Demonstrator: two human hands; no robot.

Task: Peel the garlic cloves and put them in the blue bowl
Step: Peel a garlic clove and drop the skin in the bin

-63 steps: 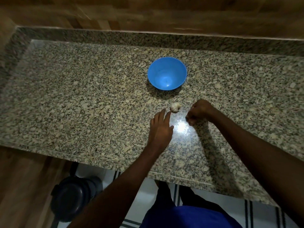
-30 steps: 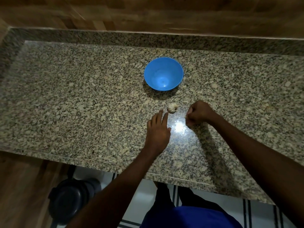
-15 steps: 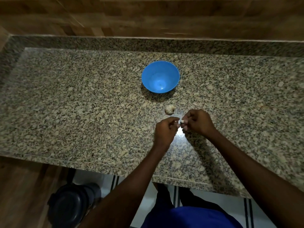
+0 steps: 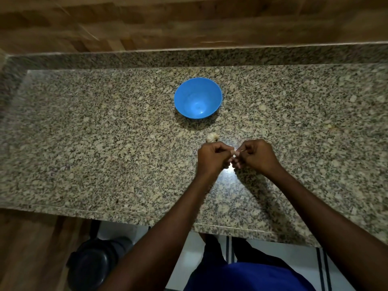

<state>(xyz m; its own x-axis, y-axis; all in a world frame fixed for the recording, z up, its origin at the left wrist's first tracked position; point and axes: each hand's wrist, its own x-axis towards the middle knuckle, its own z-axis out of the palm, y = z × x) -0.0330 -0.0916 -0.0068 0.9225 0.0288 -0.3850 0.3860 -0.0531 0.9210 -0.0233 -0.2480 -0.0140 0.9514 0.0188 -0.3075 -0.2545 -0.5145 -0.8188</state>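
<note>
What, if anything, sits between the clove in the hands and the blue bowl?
Only the garlic bulb lies on the counter just beyond the hands, roughly on the line to the bowl. The left hand and right hand pinch the clove above it, so lifting it over looks easy. The bowl looks empty.

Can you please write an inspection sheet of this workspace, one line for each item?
Surface: speckled granite countertop with a raised back edge; a bright light glare lies under the hands.
Job's things: blue bowl, upright, looks empty; garlic bulb on the counter between bowl and hands; garlic clove, barely visible, pinched between both hands.
Clutter: nothing seen.
Grippers: left hand and right hand meet, fingers curled on the clove, above the counter.
Cables: nothing seen.
Surroundings: wooden wall behind; dark round container on the floor below the counter edge; white tiled floor.
</note>
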